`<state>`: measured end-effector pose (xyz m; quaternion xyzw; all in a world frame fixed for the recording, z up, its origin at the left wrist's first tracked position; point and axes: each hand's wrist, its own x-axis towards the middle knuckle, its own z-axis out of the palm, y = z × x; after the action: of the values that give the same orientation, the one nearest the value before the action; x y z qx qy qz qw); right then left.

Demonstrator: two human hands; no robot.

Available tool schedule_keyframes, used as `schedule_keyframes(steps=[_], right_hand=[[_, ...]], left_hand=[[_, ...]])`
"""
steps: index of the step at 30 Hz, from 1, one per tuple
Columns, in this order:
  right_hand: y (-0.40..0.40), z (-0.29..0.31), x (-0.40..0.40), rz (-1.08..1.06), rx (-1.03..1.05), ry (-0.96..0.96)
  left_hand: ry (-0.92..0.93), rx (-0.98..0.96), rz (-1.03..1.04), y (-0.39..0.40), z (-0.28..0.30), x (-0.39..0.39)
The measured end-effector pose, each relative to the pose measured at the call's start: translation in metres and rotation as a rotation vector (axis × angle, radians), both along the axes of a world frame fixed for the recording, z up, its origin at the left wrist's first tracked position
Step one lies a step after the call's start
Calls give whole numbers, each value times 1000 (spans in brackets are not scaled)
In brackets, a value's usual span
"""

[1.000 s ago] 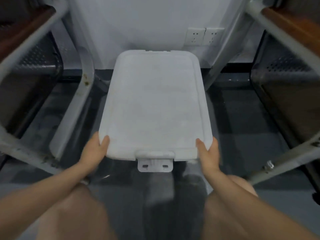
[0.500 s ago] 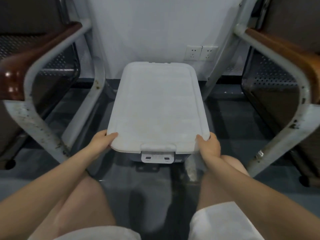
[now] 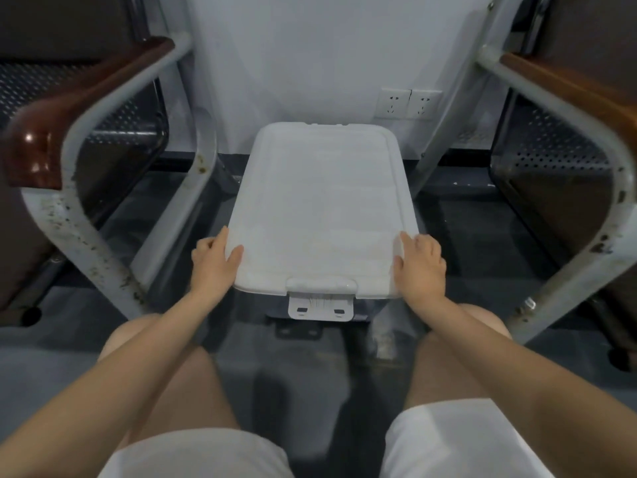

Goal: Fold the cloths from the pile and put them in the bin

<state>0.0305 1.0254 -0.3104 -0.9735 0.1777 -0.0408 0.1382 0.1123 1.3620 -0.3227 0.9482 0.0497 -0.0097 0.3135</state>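
Observation:
The bin (image 3: 365,310) stands on the floor between two chairs, and only a dark strip of its body shows under its white lid (image 3: 322,208). A white latch (image 3: 320,307) hangs at the lid's near edge. My left hand (image 3: 213,267) grips the lid's near left edge, thumb on top. My right hand (image 3: 418,267) lies over the near right corner, its fingers curled on the lid's rim. No cloths are in view.
Metal-framed chairs with wooden armrests stand on the left (image 3: 86,98) and right (image 3: 568,98), close beside the bin. A white wall with two sockets (image 3: 408,103) rises behind it. My bare knees and white shorts fill the lower part of the view.
My head has drawn back, so the lidded bin looks farther off. Both hands have slid from the lid's near edge up onto its near corners, staying on the lid.

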Motion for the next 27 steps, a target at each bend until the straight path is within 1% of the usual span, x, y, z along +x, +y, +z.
schedule_keyframes(steps=[1, 2, 3, 4, 5, 6, 7, 9, 12, 15, 16, 17, 19, 21, 23, 27], right_hand=[[5, 3, -2, 155, -11, -75], [13, 6, -5, 318, 38, -105], [21, 4, -10, 464, 82, -98], [29, -2, -16, 580, 66, -59], [36, -10, -21, 654, -16, 2], [41, -16, -25, 690, -135, 50], [44, -21, -28, 707, -239, 88], [49, -24, -29, 700, -359, 80], [51, -26, -25, 668, -365, -67], [43, -32, -28, 723, -351, -160], [40, -33, -28, 741, -327, -196], [38, -32, -27, 735, -259, -240], [39, -27, -25, 659, -50, -312], [42, -23, -24, 598, 82, -332], [43, -23, -24, 578, 121, -315], [42, -19, -19, 597, 115, -274]], left_hand=[[-122, 105, -41, -4, 1, -4], [-211, 134, -122, -11, 4, -8], [-253, 108, -239, -18, 6, -13], [-246, 67, -376, -26, 8, -21], [-228, 57, -513, -32, 5, -28], [-224, 94, -613, -37, 3, -34], [-235, 135, -659, -40, 0, -37], [-226, 150, -641, -40, -1, -36], [-197, 134, -623, -40, 2, -34], [-174, 95, -611, -42, 5, -36], [-163, 80, -611, -42, 6, -37], [-160, 76, -619, -42, 7, -38], [-147, 95, -656, -40, 9, -37], [-116, 93, -683, -39, 11, -36], [-93, 85, -686, -40, 12, -35], [-144, 74, -646, -43, 8, -37]])
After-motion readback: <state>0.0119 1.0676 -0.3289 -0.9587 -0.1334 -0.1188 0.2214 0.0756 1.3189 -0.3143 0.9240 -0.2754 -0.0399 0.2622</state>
